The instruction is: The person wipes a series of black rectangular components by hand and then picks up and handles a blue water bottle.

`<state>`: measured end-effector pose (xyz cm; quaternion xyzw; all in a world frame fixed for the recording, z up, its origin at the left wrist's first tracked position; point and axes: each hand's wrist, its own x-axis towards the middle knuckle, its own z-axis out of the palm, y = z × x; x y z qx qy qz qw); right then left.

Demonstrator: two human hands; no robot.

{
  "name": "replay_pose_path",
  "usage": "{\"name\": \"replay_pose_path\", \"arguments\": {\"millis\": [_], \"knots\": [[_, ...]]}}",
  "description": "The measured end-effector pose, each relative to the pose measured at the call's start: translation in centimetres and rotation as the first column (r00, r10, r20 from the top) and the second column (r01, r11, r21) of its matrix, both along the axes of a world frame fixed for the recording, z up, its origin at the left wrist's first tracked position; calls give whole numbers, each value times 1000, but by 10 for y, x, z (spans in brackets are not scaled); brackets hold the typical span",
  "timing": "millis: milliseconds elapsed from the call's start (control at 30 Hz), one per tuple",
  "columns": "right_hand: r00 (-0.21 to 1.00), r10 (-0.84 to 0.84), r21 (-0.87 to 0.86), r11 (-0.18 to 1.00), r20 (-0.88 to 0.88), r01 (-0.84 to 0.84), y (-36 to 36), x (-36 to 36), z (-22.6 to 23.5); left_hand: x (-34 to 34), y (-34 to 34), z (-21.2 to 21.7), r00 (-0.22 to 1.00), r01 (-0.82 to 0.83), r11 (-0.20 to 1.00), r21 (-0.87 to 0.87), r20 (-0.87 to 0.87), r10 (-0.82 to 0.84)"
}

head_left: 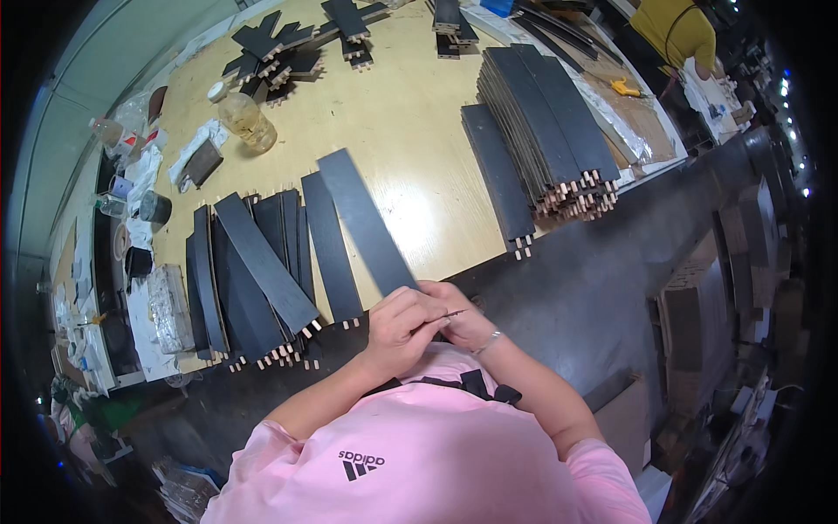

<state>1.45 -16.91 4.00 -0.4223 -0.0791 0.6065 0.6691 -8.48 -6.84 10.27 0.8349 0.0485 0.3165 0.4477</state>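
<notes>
A dark, flat wooden board (367, 218) slants from the tabletop to my hands at the table's near edge. My right hand (464, 320), with a bracelet at the wrist, closes round the board's near end, which the fingers hide. Close against it, my left hand (401, 323) is closed, thumb and fingers pinching a thin dark pointed stick (451, 314) that crosses toward the right palm. Just left of the held board lies another dark board (330, 249) with pale dowels at its near end. Beyond that, several doweled boards (262, 271) lie in an overlapping heap.
A tall stack of doweled boards (546, 113) stands at the table's right, a separate board (497, 175) beside it. Loose boards (271, 52) are piled at the back. A jar of yellowish liquid (246, 122) and a dark block (202, 164) stand left. Cardboard (694, 323) leans at right.
</notes>
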Motion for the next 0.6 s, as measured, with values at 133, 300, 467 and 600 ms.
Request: {"name": "replay_pose_path", "arguments": {"millis": [133, 300, 467, 600], "knots": [[982, 132, 120, 982, 133, -148, 19, -16, -22, -6, 3, 2, 996, -32, 999, -25, 78, 33], [463, 171, -369, 849, 870, 379, 9, 4, -16, -19, 6, -2, 999, -52, 997, -49, -18, 51], [-158, 292, -37, 564, 943, 825, -10, 78, -3, -18, 3, -12, 998, -21, 996, -81, -55, 16], [-2, 494, -257, 456, 870, 852, -17, 106, -4, -8, 1, -11, 998, 7, 995, -103, -66, -13]]}}
